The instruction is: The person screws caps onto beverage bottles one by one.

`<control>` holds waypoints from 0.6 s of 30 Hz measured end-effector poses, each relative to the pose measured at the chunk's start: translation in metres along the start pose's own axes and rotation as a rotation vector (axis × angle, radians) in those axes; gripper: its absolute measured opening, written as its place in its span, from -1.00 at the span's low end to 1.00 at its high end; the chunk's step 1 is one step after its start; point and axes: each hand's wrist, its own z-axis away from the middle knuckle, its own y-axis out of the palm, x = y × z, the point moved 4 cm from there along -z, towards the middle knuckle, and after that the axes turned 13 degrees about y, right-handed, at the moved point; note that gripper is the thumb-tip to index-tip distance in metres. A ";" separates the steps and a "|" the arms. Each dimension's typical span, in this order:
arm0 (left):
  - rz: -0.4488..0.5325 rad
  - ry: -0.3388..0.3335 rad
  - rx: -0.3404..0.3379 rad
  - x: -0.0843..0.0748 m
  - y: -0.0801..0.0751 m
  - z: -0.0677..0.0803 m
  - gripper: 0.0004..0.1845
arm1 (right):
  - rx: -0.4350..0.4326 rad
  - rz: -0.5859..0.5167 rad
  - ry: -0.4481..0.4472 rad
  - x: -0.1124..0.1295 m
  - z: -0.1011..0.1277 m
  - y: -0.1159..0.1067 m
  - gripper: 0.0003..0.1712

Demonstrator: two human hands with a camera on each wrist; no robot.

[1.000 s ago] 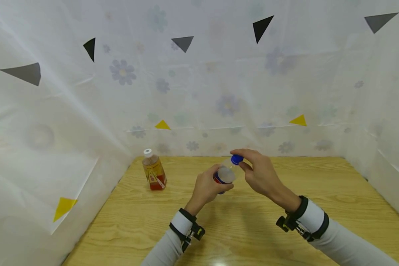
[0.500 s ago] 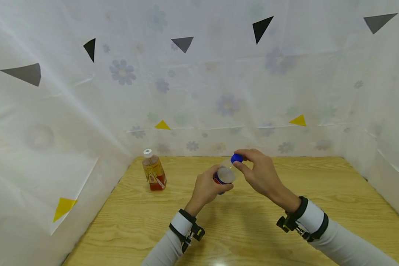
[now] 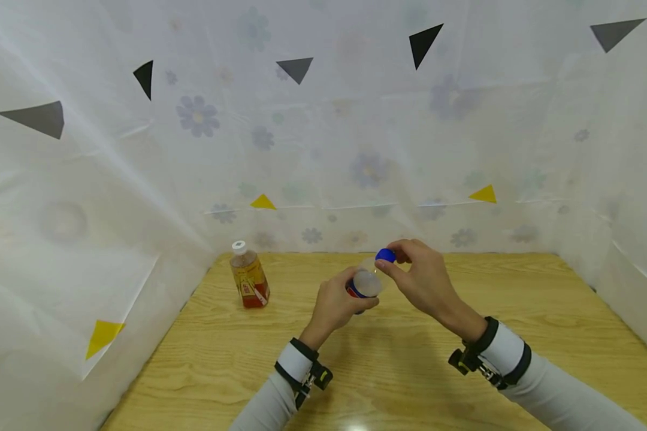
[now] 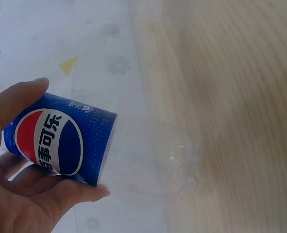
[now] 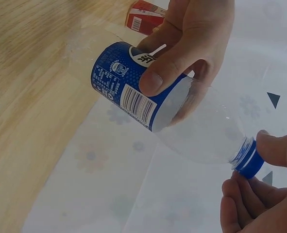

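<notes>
My left hand [image 3: 338, 304] grips a clear plastic cola bottle [image 5: 201, 124] round its blue label [image 4: 65, 138], which bears a red, white and blue round logo. The bottle is tilted, its neck toward my right hand [image 3: 425, 276], and no drink shows inside. At the neck sits a blue cap [image 5: 250, 162], with my right thumb and fingertips pinching it in the right wrist view. From the head view, the thumb lies across the near side of the cap and the other fingers are partly hidden behind it.
At the left of the wooden table [image 3: 215, 365] stands a second bottle [image 3: 250, 280] with a white cap, a yellow label and reddish drink. White flowered sheeting [image 3: 323, 149] with dark and yellow triangles encloses the back and sides.
My right thumb and fingers have turned round the cap, the thumb coming up over its near side and the index finger drawing back. The left hand and bottle stay about where they were.
</notes>
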 end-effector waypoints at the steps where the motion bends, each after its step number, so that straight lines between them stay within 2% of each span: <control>1: 0.004 0.000 0.000 0.000 0.000 0.000 -0.35 | 0.000 0.000 -0.001 0.000 0.000 0.000 -0.70; 6: 0.013 -0.002 0.000 -0.001 0.001 0.000 -0.36 | 0.024 0.010 0.021 0.000 0.001 -0.001 -0.67; 13: -0.006 -0.001 0.008 -0.001 0.001 0.000 -0.36 | 0.141 0.075 0.106 0.000 0.003 -0.002 -0.30; 15: -0.011 -0.005 0.007 0.000 0.001 0.000 -0.35 | 0.158 0.069 0.095 0.002 0.003 -0.004 -0.29; 18: -0.012 -0.006 0.002 0.001 0.001 -0.001 -0.35 | 0.164 0.060 0.054 0.005 0.004 -0.007 -0.39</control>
